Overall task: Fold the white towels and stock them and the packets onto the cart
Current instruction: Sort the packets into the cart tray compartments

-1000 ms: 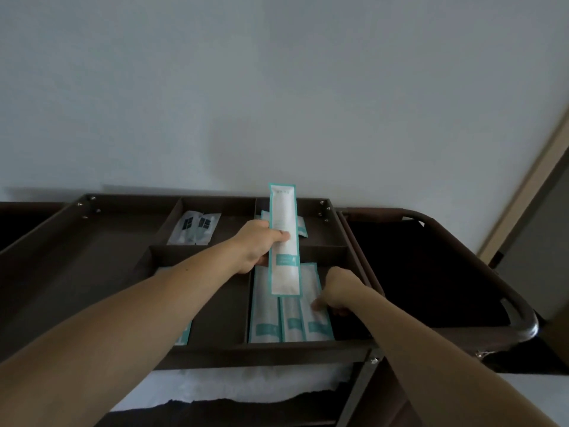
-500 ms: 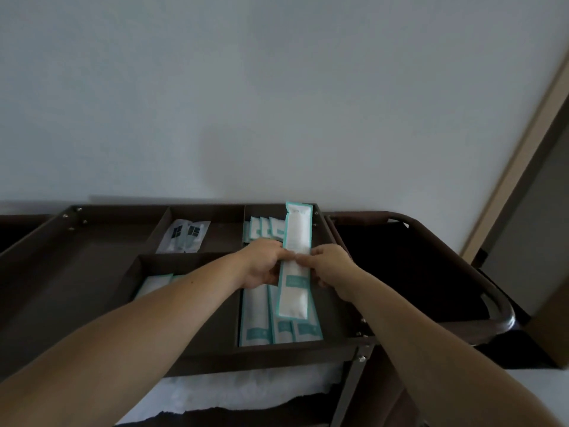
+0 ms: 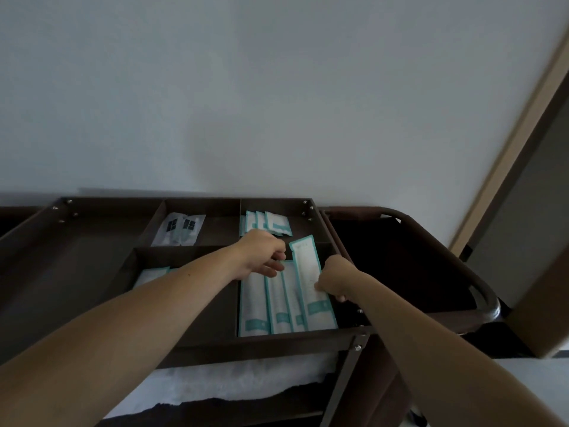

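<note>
A long white packet with teal edges (image 3: 309, 278) lies tilted at the right side of the cart's front right compartment (image 3: 286, 337). My right hand (image 3: 334, 277) pinches its right edge. Beside it to the left lie three more long packets (image 3: 271, 300), flat and side by side. My left hand (image 3: 261, 257) hovers over their far ends with loosely curled fingers, holding nothing. White towels (image 3: 234, 386) lie on the shelf under the tray.
Small teal packets (image 3: 268, 223) stand in the back right compartment, clear packets with dark contents (image 3: 180, 228) in the back middle one. Another teal packet (image 3: 151, 275) shows in the front left compartment. The cart's dark bag and handle (image 3: 480, 300) sit at right, against the wall.
The long packet passed from my left hand to my right and went down into the front right compartment. My left hand let go and drew back to the left.
</note>
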